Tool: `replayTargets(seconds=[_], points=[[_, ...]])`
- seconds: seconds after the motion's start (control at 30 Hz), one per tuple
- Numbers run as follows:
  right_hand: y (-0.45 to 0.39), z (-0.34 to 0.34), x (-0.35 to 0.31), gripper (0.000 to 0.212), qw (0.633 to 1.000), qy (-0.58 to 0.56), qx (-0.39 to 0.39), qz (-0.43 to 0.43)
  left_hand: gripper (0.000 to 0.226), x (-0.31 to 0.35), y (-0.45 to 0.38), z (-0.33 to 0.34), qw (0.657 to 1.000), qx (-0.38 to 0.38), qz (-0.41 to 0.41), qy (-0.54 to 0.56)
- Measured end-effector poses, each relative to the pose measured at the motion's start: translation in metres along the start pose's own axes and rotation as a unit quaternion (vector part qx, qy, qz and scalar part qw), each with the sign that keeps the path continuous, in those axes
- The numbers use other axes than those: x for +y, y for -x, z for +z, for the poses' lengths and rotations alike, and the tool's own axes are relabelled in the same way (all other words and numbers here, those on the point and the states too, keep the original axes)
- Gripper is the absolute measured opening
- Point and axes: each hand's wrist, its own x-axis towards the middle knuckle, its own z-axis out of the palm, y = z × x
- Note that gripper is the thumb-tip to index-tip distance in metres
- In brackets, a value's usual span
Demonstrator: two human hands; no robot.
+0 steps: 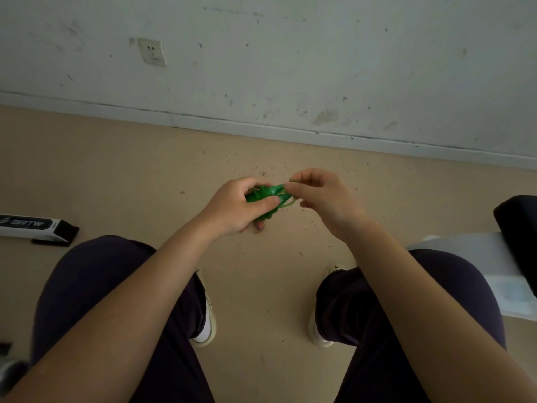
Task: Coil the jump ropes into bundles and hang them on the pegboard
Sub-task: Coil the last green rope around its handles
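Both hands work in front of the seated person's knees, above the tan floor (116, 175), with the green jump rope (266, 196) held between them. The left hand (235, 207) curls its fingers and thumb round the bunched part of the rope, so the bundle sits mostly inside that grip. The right hand (316, 196) pinches a strand at the bundle's right end, with thin loops running across the short gap between the two hands.

The rope's long axis lies roughly left to right, from one hand to the other, tilted slightly upward toward the right hand. The left hand is nearer to the bulk of the rope; the right holds only the free end. The next move probably turns on that strand: wrapping or tucking it round the bundle while the left hand keeps the coils together.

No pegboard is in view; only a scuffed white wall (319, 68) stands ahead.
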Motion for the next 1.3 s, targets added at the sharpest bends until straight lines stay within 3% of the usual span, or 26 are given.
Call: replayTargets(seconds=[0.17, 0.27, 0.37, 0.57, 0.73, 0.83, 1.0, 1.17, 1.3], points=[[0.002, -0.004, -0.001, 0.029, 0.994, 0.096, 0.014, -0.049, 0.022, 0.0, 0.0, -0.003, 1.0, -0.002, -0.01, 0.011], [0.004, -0.002, -0.001, 0.037, 0.997, 0.051, -0.061, 0.015, 0.028, -0.002, -0.002, 0.002, 0.999, -0.023, -0.038, 0.011], [0.004, 0.003, 0.001, 0.036, 0.994, 0.087, -0.049, 0.045, 0.038, -0.006, -0.003, 0.005, 0.996, -0.039, -0.075, -0.001], [-0.002, -0.021, -0.002, 0.033, 0.982, -0.161, 0.005, 0.097, 0.038, -0.004, -0.001, 0.0, 0.983, -0.126, -0.037, 0.128], [-0.005, -0.015, 0.002, 0.032, 0.976, -0.193, 0.017, 0.096, 0.03, -0.002, 0.004, -0.006, 0.964, -0.2, -0.011, 0.175], [0.0, -0.015, -0.004, 0.031, 0.984, -0.171, -0.011, 0.046, 0.035, -0.002, 0.006, -0.011, 0.976, -0.151, -0.032, 0.151], [0.014, -0.018, -0.021, 0.035, 0.995, 0.028, -0.093, -0.021, 0.023, 0.0, 0.011, -0.012, 0.999, -0.006, -0.036, 0.009], [0.019, -0.037, -0.036, 0.035, 0.998, -0.01, -0.061, 0.017, 0.025, 0.013, 0.033, -0.01, 0.998, -0.06, 0.007, 0.027], [0.007, -0.02, -0.03, 0.04, 0.999, 0.028, -0.019, -0.007, 0.028, 0.013, 0.028, -0.018, 0.995, 0.004, 0.015, -0.096]])
